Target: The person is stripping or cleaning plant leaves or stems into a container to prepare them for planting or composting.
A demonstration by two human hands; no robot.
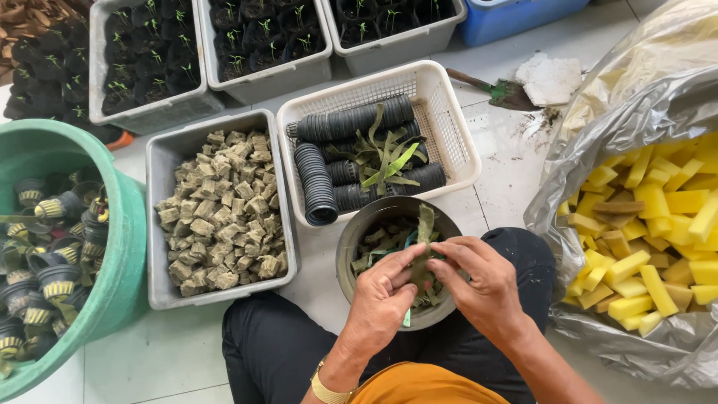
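Both your hands, left and right, pinch one green seedling over the round grey bowl (so loose bits drop in), the white basket just beyond it

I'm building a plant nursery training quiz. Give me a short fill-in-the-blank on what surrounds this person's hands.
1. Both hands, left hand and right hand, pinch a green ____ over the round grey bowl.
2. The sponge sticks in the plastic bag are ____ in colour.
3. Stacked black net pots lie in a ____ basket.
4. The grey tray of brownish cubes sits beside a large ____ tub.

Missing words: leaf; yellow; white; green
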